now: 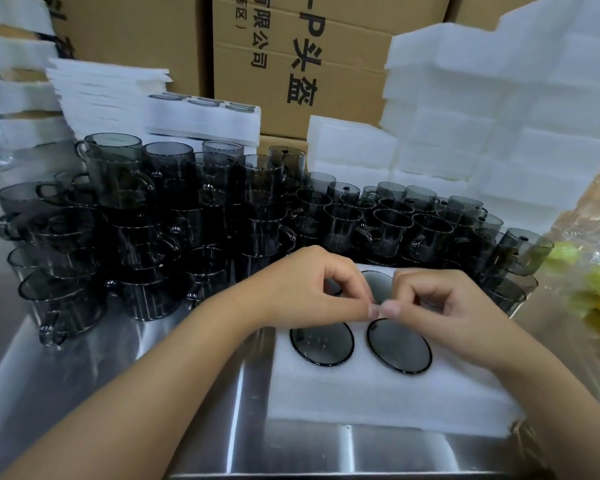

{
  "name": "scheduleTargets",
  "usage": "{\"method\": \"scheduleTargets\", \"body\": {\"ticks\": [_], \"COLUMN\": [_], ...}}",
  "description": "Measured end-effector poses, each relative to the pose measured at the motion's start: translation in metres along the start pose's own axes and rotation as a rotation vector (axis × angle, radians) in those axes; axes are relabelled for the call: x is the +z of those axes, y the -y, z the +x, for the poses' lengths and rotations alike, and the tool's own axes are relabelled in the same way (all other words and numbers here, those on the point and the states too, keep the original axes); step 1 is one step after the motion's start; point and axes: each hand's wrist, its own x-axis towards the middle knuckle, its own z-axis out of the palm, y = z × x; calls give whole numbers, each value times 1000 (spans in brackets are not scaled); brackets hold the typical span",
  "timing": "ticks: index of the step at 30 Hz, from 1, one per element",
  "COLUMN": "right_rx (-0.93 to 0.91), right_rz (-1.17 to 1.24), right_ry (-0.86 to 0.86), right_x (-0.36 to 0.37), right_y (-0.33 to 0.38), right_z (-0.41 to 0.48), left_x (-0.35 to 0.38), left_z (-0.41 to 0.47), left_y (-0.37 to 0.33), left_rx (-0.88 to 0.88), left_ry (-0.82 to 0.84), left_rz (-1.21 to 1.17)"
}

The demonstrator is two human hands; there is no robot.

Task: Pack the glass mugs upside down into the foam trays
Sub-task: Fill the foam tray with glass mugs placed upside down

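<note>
Two mugs (321,342) sit base-up in the near holes of the tray (378,393) on the steel worktop (84,375); two more peek out dark behind the hands; left hand (312,289) and right hand (444,303) meet thumb to thumb over the tray's middle, fingers curled tight; whether they pinch anything, I cannot tell; loose mugs (136,220) crowd just beyond the tray, stacked high on the left.

smoky mugs (399,344) | upside down | seated in white foam tray (361,393)
</note>
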Motion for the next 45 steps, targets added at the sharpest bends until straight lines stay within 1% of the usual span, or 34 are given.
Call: {"method": "scheduleTargets", "body": {"ticks": [4, 6, 8, 10, 12, 15, 17, 19, 21, 26, 31, 33, 39, 40, 42, 43, 45], "right_rx": [-29, -27, -40, -64, -59, -27, -5, 19, 20, -97, -105, -81, -21, -7, -4, -35, -131], "right_rz": [11, -53, -171, -312, -390, -486, -634, -727, -741, -705, -547, -482, -373, -316, -119, -36, 35], "right_ry": [-197, -267, -283, -240, -177, -36, 54, 94, 93, 20, -184, -233, -190, -210, -254, -270, -288], "right_x": [-7, -10, -8, 0, 13, 28, 31, 31, 32, 31, 9, -5, -37, -37, -32, -27, -19], "right_y": [15, 27, 40, 49, 54, 55, 52, 49, 47, 39, 29, 24, 5, 1, -7, -10, -14], "right_z": [26, 46, 71, 98, 124, 151, 160, 165, 166, 166, 143, 123, 49, 39, 23, 19, 12], "left_x": [0, 0, 1, 1, 1, 1, 1, 1, 1, 1, 1, 1, 2, 2, 3, 3, 4], "left_z": [0, 0, -1, 0, 0, -1, -1, -1, -1, -1, -1, -1, 0, 0, 0, 1, 3], "left_y": [1, 3, 3, 3, 3, 2, 2, 2, 2, 1, 0, 0, 4, 5, 5, 6, 10], "left_rx": [-4, 7, 16, 15, 14, 12, 15, 15, 11, 6, 8, 12, 38, 35, 28, 26, 5], "left_ry": [-12, -9, -4, -8, -12, -18, -20, -19, -19, -21, -31, -34, -13, -19, -54, -93, -194], "left_rz": [-6, -23, -32, -37, -36, -43, -44, -35, -28, -43, -42, -32, 43, 52, 46, 38, 0]}}
